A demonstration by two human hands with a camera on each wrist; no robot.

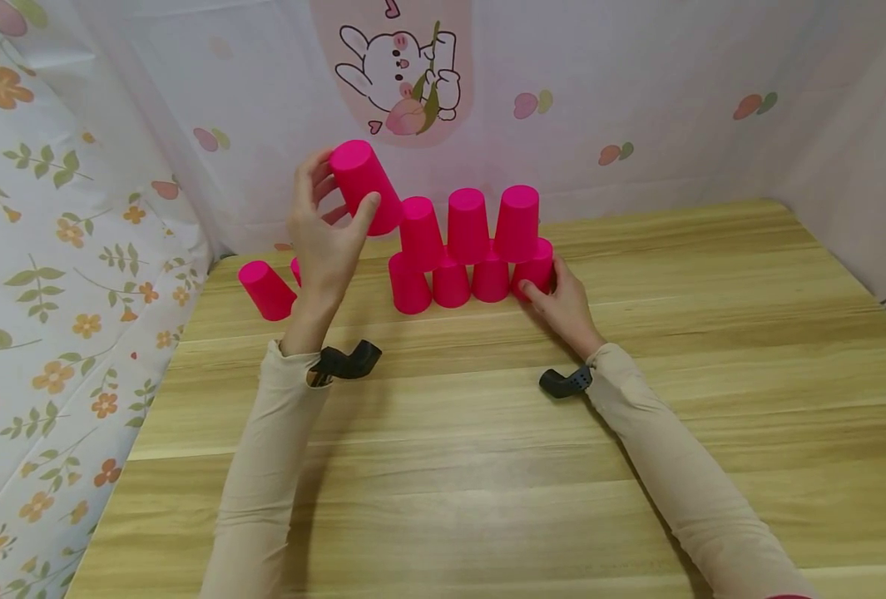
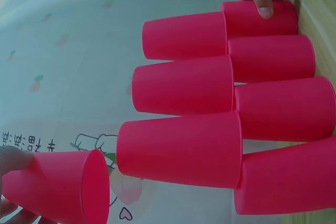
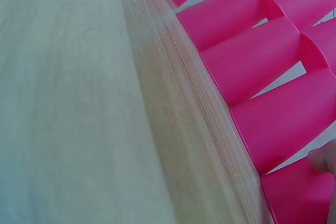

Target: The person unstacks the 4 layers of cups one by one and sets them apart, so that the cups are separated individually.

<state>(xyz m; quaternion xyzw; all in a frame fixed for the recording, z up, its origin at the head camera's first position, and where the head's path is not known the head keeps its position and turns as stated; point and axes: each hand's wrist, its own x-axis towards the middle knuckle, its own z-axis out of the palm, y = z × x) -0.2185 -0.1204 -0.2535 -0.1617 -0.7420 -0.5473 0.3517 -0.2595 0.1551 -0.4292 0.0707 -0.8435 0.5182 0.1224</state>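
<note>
Pink plastic cups stand upside down in a pyramid [image 1: 467, 249] at the back of the wooden table [image 1: 487, 433], a bottom row of several and three on top. My left hand [image 1: 341, 190] grips another pink cup [image 1: 363, 187], tilted, in the air just up and left of the stack; the left wrist view shows this held cup [image 2: 58, 187] with its mouth facing the pile. My right hand [image 1: 543, 283] holds the bottom-right cup [image 1: 536, 266] between thumb and fingers. One fingertip [image 2: 262, 1] lies on that cup, and another fingertip [image 3: 323, 158] shows in the right wrist view.
A loose pink cup [image 1: 266, 289] stands at the table's left edge, and another [image 1: 295, 268] is half hidden behind my left hand. A flowered cloth [image 1: 53, 291] hangs on the left. A white sheet with a rabbit print [image 1: 405, 71] stands right behind the stack.
</note>
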